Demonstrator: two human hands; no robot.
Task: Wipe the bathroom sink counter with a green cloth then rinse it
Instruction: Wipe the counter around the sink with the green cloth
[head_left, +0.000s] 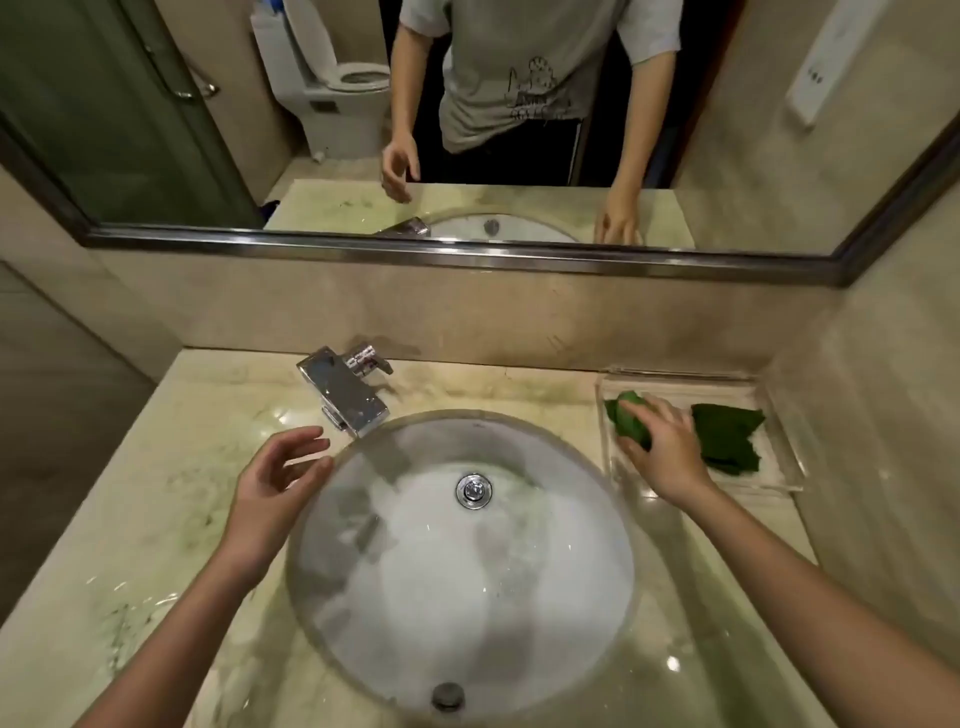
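Our right hand (662, 441) grasps the green cloth (727, 436) at its bunched left end, with the fingers curled over the wad and the thumb tucked in at its near side. The cloth lies inside a clear tray (782, 470) on the right of the frame, and its flatter, darker part spreads to the right of our hand. We cannot tell whether this is one cloth or two pieces.

Our left hand (278, 480) holds nothing. Its fingers are loose and slightly bent, and it hovers at the left rim of the sink (597, 649), just below the chrome faucet (345, 397) in the upper middle of the frame. The basin looks wet, and its drain stopper (473, 490) sits near the centre. The counter (150, 499) around the sink shows greenish streaks and smears, most of them in the lower left.

We judge this to be the pickup, so wiping has not begun. The next move is to lift the cloth clear of the tray wall without dragging the light tray along. We should gather the loose end so it does not trail, then bring the cloth flat onto the stone. The streaked left side will need firm passes. The faucet base is a tight corner that we must work round with care.
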